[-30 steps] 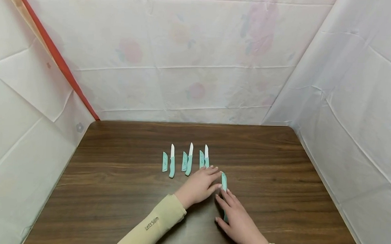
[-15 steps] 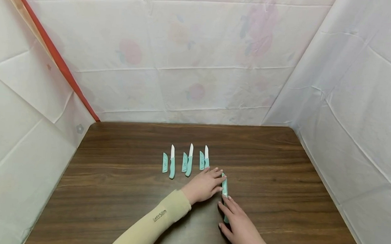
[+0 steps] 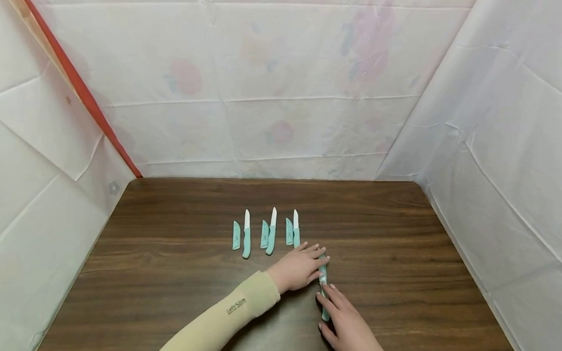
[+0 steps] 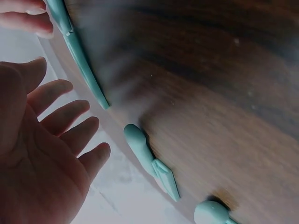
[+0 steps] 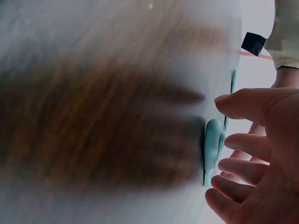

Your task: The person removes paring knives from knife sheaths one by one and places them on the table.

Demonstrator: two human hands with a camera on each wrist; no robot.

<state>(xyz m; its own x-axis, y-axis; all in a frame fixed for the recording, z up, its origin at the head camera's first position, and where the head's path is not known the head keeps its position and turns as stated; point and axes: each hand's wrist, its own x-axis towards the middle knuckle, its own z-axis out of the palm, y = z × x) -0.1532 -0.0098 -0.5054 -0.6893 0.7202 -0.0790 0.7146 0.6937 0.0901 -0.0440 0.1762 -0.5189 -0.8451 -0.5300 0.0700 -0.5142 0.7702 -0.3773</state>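
Observation:
A teal-handled knife, its blade covered by a teal sheath (image 3: 323, 276), lies on the table right of three bare-bladed knives. My left hand (image 3: 297, 267) extends across the sheath's far end, fingers spread and fairly straight. Beside the handle (image 3: 326, 311) is my right hand (image 3: 353, 327), its fingers loosely bent and partly covering the knife. In the left wrist view the left hand (image 4: 46, 140) has gaps between its fingers, and the covered knife (image 4: 86, 67) lies past them. The right wrist view shows the right hand (image 5: 257, 163) relaxed near a teal handle (image 5: 212, 144); contact is unclear.
Three white-bladed knives, the left knife (image 3: 246, 237), the middle knife (image 3: 271, 236) and the right knife (image 3: 296, 232), lie in a row on the brown table (image 3: 171, 276). Each has a loose teal sheath (image 3: 236, 236) at its left. White cloth walls (image 3: 266, 90) stand around the table.
My left hand has moved right, so its fingers now lie over the sheath's far end. My right hand has shifted slightly right and nearer. The three bare knives stay put.

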